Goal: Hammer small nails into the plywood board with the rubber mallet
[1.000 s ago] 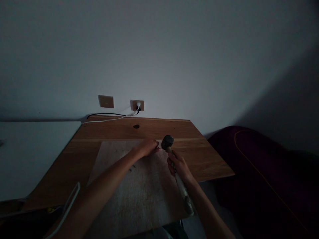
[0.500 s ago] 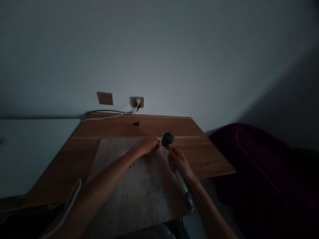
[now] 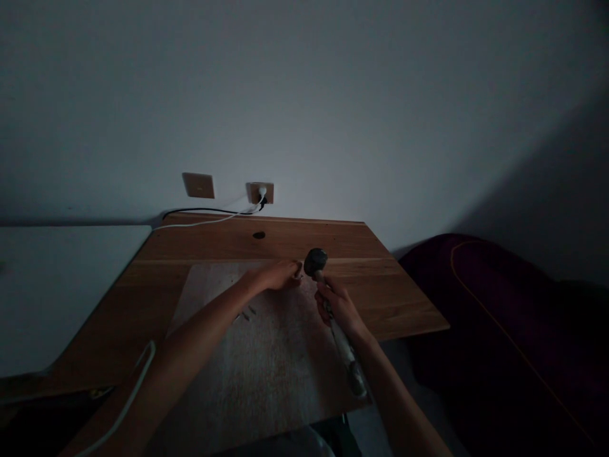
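My right hand [image 3: 339, 306] is wrapped round the pale handle of a hammer [image 3: 316, 261]. Its thick, dark head points up and away, just right of my other hand. Near the far right corner of a worn, whitish board [image 3: 266, 374], my left hand [image 3: 284, 275] has its fingers pinched together. A small light-coloured bit shows at those fingertips, too dim to name. Several small slender pieces, perhaps nails [image 3: 246, 315], lie on the board beside my left forearm.
The board rests on a wooden table [image 3: 404, 304] set against a wall. A wall socket [image 3: 260, 193] holds plugs with a black and a white cable. To the left stands a white panel [image 3: 71, 292]; on the right, a dark purple covered shape [image 3: 476, 317]. A white cord [image 3: 128, 403] crosses my left forearm.
The hammer and my right hand have shifted slightly left and up. My left hand has moved a little left, and more of the small pieces on the board show.
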The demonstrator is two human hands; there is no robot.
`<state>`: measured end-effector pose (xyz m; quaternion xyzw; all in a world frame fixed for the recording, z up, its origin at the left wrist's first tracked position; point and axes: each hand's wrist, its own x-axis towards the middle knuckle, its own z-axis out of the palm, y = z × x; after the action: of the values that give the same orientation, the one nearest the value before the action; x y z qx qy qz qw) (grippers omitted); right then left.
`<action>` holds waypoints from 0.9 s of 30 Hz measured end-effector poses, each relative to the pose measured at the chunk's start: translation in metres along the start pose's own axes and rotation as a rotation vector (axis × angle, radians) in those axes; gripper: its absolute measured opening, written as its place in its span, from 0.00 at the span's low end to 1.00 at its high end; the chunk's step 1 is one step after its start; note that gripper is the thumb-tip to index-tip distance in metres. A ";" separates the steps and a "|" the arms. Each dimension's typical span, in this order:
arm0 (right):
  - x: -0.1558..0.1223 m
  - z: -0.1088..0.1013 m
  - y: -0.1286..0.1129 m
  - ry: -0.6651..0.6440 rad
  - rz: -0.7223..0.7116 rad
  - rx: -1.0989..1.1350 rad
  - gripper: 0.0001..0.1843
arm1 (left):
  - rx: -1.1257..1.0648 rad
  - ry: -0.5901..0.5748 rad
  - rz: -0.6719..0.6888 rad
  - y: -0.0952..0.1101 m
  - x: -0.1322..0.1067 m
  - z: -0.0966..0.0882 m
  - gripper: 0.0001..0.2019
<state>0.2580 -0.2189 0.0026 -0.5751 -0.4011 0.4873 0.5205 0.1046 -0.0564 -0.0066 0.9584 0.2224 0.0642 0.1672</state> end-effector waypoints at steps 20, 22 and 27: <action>-0.023 -0.003 0.022 0.056 -0.024 -0.095 0.26 | 0.066 0.059 0.080 0.005 -0.164 -0.022 0.13; -0.026 -0.006 0.027 0.068 -0.027 -0.093 0.27 | 0.131 0.104 0.128 0.010 -0.164 -0.016 0.16; -0.028 -0.008 0.037 0.078 -0.032 -0.091 0.27 | 0.334 0.041 0.190 0.018 -0.150 -0.014 0.14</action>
<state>0.2580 -0.2527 -0.0297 -0.6103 -0.4113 0.4375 0.5166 -0.0254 -0.1348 0.0056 0.9879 0.1420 0.0614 -0.0058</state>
